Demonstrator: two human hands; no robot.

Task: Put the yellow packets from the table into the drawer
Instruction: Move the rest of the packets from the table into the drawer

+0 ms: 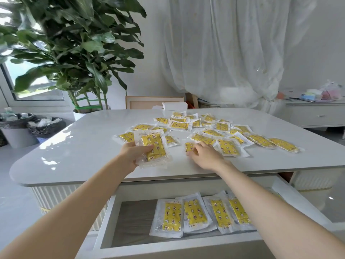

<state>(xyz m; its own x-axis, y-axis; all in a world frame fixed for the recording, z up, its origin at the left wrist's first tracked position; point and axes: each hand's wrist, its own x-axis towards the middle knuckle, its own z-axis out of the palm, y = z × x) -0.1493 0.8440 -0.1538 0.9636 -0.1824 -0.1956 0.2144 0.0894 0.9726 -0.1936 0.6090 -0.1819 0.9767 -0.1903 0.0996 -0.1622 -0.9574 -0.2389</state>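
Your left hand [133,153] has its grip closed on a small stack of yellow packets [153,148], thumb across the top and fingers underneath, held just above the near part of the white bench [78,146]. Your right hand [203,156] lies palm down on the bench with its fingertips on a single packet [189,146]; its grip is loosely curled, and you cannot tell whether the packet is pinched or only touched. Beyond both hands, many more loose packets [222,135] lie scattered and overlapping across the middle and right of the bench (too many and too overlapped to count surely). Below the bench's near edge the drawer [106,221] stands pulled open, and a row of packets in the drawer [172,215] lies flat, side by side, toward its right half; your right forearm hides the far end of that row.
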